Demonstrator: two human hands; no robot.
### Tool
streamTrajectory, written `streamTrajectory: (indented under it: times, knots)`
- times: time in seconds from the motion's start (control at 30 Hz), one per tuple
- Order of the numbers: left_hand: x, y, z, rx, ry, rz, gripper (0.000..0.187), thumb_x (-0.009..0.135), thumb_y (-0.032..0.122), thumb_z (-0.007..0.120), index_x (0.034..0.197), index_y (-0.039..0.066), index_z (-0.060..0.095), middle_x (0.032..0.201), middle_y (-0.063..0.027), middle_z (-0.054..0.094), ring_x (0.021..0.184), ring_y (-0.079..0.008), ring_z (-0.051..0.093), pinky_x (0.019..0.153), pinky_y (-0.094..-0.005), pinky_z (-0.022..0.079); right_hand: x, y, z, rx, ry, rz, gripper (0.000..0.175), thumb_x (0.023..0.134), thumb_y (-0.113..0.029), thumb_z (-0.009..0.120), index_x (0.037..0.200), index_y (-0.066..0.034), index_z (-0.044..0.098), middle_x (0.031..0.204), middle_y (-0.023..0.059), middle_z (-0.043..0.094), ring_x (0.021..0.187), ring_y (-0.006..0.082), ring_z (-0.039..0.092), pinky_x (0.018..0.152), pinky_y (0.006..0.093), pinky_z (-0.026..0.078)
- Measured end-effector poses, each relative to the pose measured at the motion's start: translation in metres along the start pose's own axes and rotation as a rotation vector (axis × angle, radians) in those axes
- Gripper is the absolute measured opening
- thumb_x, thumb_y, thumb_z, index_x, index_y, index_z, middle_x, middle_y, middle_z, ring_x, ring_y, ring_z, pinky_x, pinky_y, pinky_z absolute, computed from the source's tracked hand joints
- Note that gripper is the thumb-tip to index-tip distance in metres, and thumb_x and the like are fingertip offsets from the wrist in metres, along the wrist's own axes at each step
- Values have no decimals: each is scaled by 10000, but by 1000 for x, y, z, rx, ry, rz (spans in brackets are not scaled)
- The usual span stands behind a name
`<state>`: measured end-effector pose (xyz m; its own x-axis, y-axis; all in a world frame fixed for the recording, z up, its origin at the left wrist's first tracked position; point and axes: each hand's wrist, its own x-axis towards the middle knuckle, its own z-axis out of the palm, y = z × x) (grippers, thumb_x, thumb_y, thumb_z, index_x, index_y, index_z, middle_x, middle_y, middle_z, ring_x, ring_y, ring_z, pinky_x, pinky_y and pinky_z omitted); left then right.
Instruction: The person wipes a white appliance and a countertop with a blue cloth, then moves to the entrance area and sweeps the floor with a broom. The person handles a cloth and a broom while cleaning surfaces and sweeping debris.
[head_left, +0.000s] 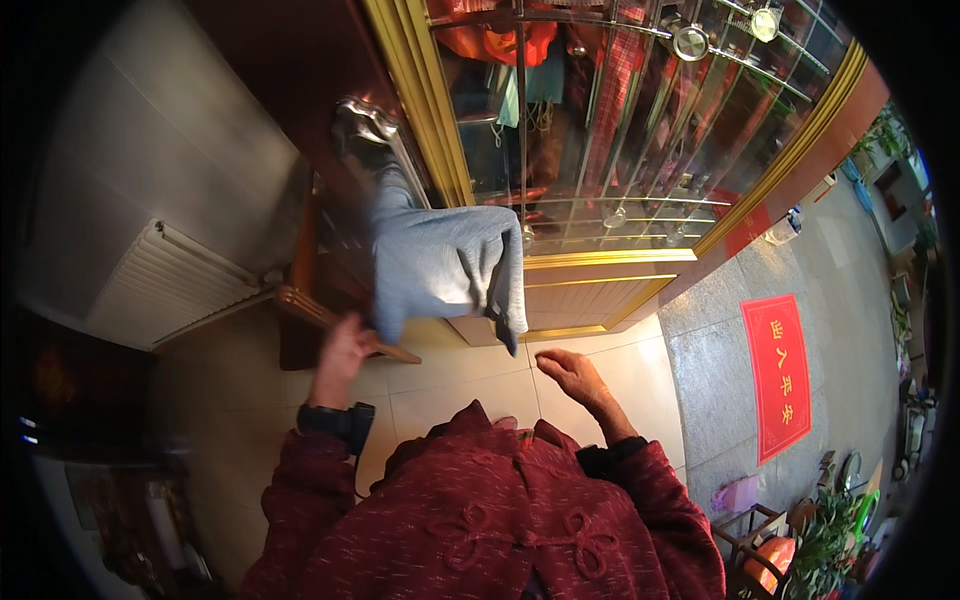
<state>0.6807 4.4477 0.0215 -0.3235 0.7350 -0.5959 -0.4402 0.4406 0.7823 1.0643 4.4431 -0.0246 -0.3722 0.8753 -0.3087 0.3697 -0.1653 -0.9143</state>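
A blue-grey cloth garment hangs in front of the door, by its metal handle. At the garment's lower left is my left hand, blurred, with a dark strap and device on the wrist; whether the fingers touch the cloth I cannot tell. My right hand is below and right of the garment's lower corner, apart from it, with its fingers curled together and nothing seen in them.
A glazed door with gold trim and metal bars stands ahead. On the left are a white radiator and a wooden chair. A red mat lies on grey paving at the right. Plants stand at lower right.
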Motion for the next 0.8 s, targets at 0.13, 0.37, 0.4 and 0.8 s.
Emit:
streamTrajectory:
  times: [0.13, 0.37, 0.4, 0.8]
  knots:
    - [-4, -52, 6, 737, -353, -26, 418, 838, 325, 566, 1188, 105, 505, 1049, -80, 523, 947, -208, 528, 647, -378, 541, -54, 61, -10, 186, -22, 251, 407, 858, -350, 532, 1099, -28, 594, 1029, 90, 631, 955, 198, 564, 805, 307, 446]
    - [-8, -126, -62, 1028, -886, -551, 489, 876, 430, 473, 1238, 101, 481, 1133, -60, 513, 1050, -198, 472, 706, -334, 497, -231, 188, 49, 285, 335, 917, 517, 847, -418, 512, 1232, -73, 487, 1139, 129, 559, 991, 226, 528, 747, 370, 488]
    - [-9, -138, -85, 782, -1050, -491, 502, 859, 460, 469, 1236, 129, 483, 1070, -36, 532, 993, -195, 490, 630, -312, 502, -256, 194, 68, 402, 358, 975, 520, 848, -419, 511, 1234, -71, 484, 1144, 129, 557, 998, 229, 526, 757, 371, 483]
    - [109, -149, -85, 1231, -880, -634, 477, 895, 399, 433, 1277, 114, 464, 1198, -117, 540, 1036, -235, 537, 888, -317, 404, -381, 123, 288, 1055, 811, 662, 559, 865, -433, 494, 1266, -47, 447, 1194, 133, 539, 1073, 257, 512, 877, 380, 421]
